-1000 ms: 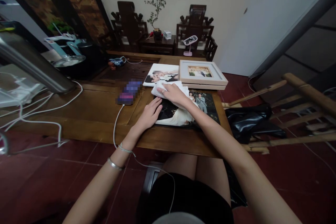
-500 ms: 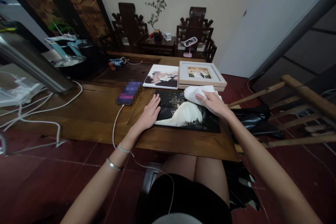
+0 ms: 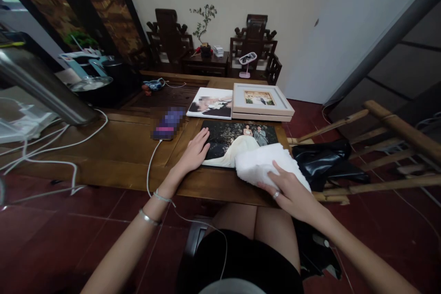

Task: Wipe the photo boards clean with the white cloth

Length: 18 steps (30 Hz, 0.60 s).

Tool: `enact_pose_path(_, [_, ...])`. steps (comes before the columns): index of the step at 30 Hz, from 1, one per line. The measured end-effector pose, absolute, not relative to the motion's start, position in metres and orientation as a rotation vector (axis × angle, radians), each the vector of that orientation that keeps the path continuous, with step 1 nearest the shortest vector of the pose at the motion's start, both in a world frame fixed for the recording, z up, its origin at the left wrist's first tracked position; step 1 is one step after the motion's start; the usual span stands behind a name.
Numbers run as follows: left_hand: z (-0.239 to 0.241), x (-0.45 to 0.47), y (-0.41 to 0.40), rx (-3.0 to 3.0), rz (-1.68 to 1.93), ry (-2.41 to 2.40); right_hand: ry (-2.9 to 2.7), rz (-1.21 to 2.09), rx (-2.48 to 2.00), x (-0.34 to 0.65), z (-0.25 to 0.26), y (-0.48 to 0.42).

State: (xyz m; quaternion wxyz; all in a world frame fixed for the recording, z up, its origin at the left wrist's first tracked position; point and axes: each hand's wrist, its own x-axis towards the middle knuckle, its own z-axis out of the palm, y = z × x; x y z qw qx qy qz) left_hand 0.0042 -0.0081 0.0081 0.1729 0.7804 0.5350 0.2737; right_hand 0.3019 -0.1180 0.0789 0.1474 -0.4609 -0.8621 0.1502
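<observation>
A dark wedding photo panel (image 3: 220, 140) lies flat on the wooden table (image 3: 120, 156) in front of me. My left hand (image 3: 195, 150) rests on its left edge, fingers stretched out and holding nothing. In my right hand (image 3: 289, 190) is a white cloth (image 3: 263, 163), bunched up and covering the panel's lower right corner. The fingers press on the cloth from above, near the table's front edge. Behind the panel lie a white-edged photo print (image 3: 211, 103) and, to its right, a pale wooden picture frame (image 3: 263, 101), which sits on another one.
A phone (image 3: 168, 124) with a white cable lies left of the panel. Farther left are a metal cylinder (image 3: 51, 87), white cables and a glass lid (image 3: 91, 83). A bamboo chair (image 3: 389, 147) holding a black bag (image 3: 320, 158) stands at the right.
My right hand has drawn the cloth from the panel's upper right down toward me to its lower right corner, uncovering the couple in the picture. My left hand stays put.
</observation>
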Motion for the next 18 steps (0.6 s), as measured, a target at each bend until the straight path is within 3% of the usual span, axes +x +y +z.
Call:
enact_pose_path(9, [0.006, 0.003, -0.007, 2.204, 0.816, 1.504, -2.268, 0.671, -1.322, 0.319, 0.091, -0.036])
enact_pose_path(18, [0.005, 0.003, -0.007, 2.201, 0.836, 1.505, -2.198, 0.544, -1.417, 0.321, 0.085, 0.042])
